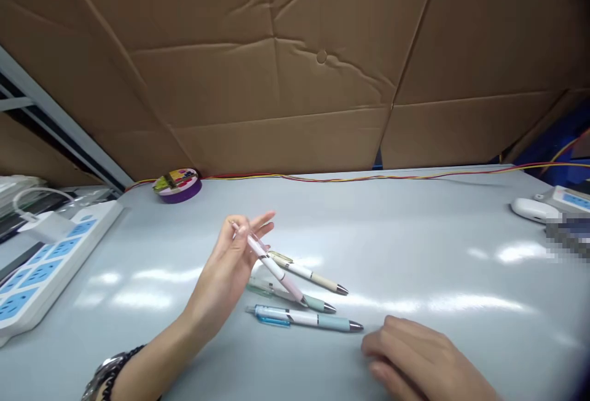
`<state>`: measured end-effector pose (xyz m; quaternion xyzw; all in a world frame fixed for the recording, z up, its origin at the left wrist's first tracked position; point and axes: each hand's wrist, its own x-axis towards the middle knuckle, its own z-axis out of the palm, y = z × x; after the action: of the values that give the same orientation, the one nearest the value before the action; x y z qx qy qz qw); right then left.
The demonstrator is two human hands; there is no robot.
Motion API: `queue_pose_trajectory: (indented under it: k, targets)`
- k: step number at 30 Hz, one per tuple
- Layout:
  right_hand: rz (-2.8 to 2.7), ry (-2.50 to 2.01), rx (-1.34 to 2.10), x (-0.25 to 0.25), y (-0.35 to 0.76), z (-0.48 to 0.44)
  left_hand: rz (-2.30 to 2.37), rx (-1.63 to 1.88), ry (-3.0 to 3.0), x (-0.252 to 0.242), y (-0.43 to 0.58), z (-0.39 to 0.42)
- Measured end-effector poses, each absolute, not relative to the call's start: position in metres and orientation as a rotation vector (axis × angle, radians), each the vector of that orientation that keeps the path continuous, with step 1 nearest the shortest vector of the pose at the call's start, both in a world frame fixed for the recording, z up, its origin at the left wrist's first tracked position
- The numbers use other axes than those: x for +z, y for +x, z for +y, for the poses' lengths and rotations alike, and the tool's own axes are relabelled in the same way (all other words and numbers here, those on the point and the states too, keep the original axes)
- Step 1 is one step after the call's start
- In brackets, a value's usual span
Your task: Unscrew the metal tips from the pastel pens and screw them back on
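Observation:
My left hand [233, 259] pinches a pink-and-white click pen [276, 270] near its button end, thumb against fingers, the other fingers spread. The pen slants down to the right, its tip in front of a green-and-white pen [318, 302] that it partly covers. Just behind lies a cream-and-white pen [306, 272] with a dark tip. Nearest to me, a blue-and-white pen [304, 318] points right. Close to that pen's tip, my right hand [419, 355] rests loosely curled, thumb apart from the fingers, with nothing visible in it.
A white power strip [69, 259] with a plugged-in charger [46, 227] runs along the left. At the back stands a round purple tin [179, 187], beside thin red and yellow wires [322, 178]. Cardboard [276, 81] walls the rear. A white mouse-like object [534, 209] sits far right.

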<state>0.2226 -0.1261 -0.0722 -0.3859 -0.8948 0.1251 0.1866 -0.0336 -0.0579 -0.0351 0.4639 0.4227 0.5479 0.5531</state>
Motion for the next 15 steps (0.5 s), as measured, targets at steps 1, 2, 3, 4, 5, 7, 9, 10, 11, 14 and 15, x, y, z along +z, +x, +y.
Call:
queue_pose_trajectory:
  k: [1, 2, 3, 4, 5, 7, 9, 10, 11, 14, 15]
  targets:
    - [-2.52, -1.082, 0.36, -0.073, 0.223, -0.126, 1.065, 1.259, 1.22, -0.037, -0.034, -0.059]
    - [-2.52, -1.083, 0.363, -0.073, 0.223, -0.127, 1.129, 1.248, 1.345, -0.039, -0.035, -0.06]
    - [-2.516, -1.086, 0.361, -0.073, 0.224, -0.127, 1.184, 1.264, 1.464, -0.039, -0.036, -0.06]
    - [-2.509, -1.092, 0.359, -0.074, 0.224, -0.127, 1.224, 1.302, 1.571, -0.04, -0.037, -0.061]
    - [-2.495, -1.107, 0.359, -0.074, 0.224, -0.127, 1.255, 1.337, 1.65, -0.039, -0.038, -0.061]
    - [-2.451, -1.131, 0.37, -0.075, 0.224, -0.127, 1.282, 1.363, 1.7, -0.036, -0.039, -0.061]
    - [-2.405, -1.158, 0.367, -0.076, 0.223, -0.126, 1.287, 1.279, 1.654, -0.033, -0.04, -0.06]
    - [-2.386, -1.185, 0.356, -0.077, 0.223, -0.125, 1.285, 1.216, 1.63, -0.031, -0.04, -0.059]
    - [-2.372, -1.216, 0.338, -0.078, 0.223, -0.125, 1.281, 1.152, 1.625, -0.03, -0.04, -0.059]
    - [-2.368, -1.331, 0.321, -0.081, 0.224, -0.124, 1.322, 1.0, 1.74, -0.028, -0.041, -0.057]
    - [-2.374, -1.359, 0.328, -0.081, 0.225, -0.123, 1.366, 0.963, 1.809, -0.028, -0.042, -0.057]
